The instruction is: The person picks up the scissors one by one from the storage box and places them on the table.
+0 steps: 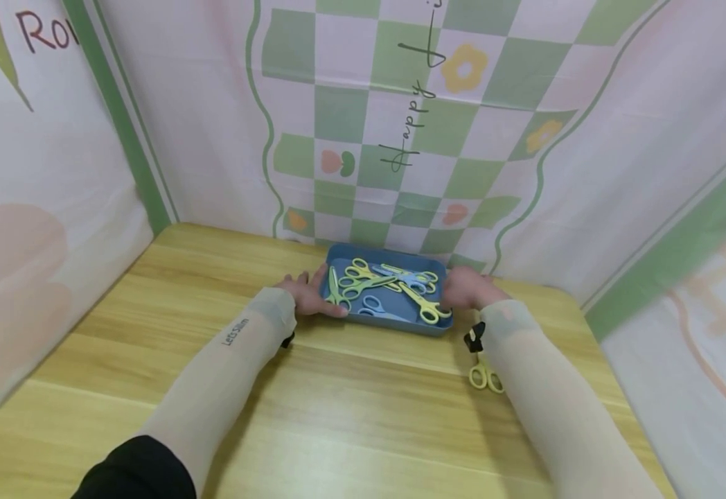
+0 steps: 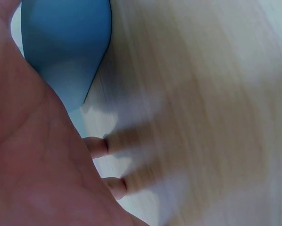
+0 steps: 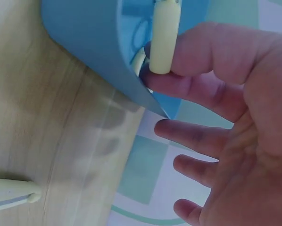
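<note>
R hand (image 1: 465, 287) at right end of blue tray (image 3: 84, 37), thumb + forefinger pinching a pale-yellow scissors part (image 3: 164, 40) just over the rim (handle or blade end, can't tell); its other fingers are apart, outside the tray. L hand (image 1: 308, 294) flat-ish at the tray's left end, fingers spread, thumb by the near-left corner, nothing gripped. Tray sits at far edge of wooden desk (image 1: 338, 416), w/ a pile of kids'-type scissors inside: green scissors (image 1: 337, 290) leaning at left, more green, blue & yellow prs crossed mid-tray, light-blue scissors (image 1: 373, 304) near the front. Another pr, yellow-handled scissors (image 1: 485, 371), lies on desk partly under R forearm. Behind: green/white checked cloth (image 1: 400, 104) w/ "Happy" lettering.
</note>
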Action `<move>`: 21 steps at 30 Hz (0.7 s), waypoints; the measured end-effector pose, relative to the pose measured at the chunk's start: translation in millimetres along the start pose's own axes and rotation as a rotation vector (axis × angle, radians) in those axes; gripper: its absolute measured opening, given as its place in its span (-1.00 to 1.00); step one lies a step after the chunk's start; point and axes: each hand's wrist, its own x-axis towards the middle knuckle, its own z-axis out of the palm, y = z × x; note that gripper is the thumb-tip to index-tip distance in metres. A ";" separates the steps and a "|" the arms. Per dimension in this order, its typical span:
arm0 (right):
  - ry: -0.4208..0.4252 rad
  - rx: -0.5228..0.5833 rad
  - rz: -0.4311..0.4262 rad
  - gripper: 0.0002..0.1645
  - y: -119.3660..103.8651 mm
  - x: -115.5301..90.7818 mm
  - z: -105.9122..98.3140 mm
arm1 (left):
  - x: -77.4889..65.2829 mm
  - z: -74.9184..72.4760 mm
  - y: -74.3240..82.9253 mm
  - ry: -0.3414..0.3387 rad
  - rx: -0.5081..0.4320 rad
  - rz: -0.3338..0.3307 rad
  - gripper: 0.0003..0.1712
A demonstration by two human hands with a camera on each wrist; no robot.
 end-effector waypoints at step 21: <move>0.246 0.130 0.018 -0.65 -1.9 -45.5 2.7 | 4.3 1.1 -2.1 -0.010 -0.012 -0.016 0.41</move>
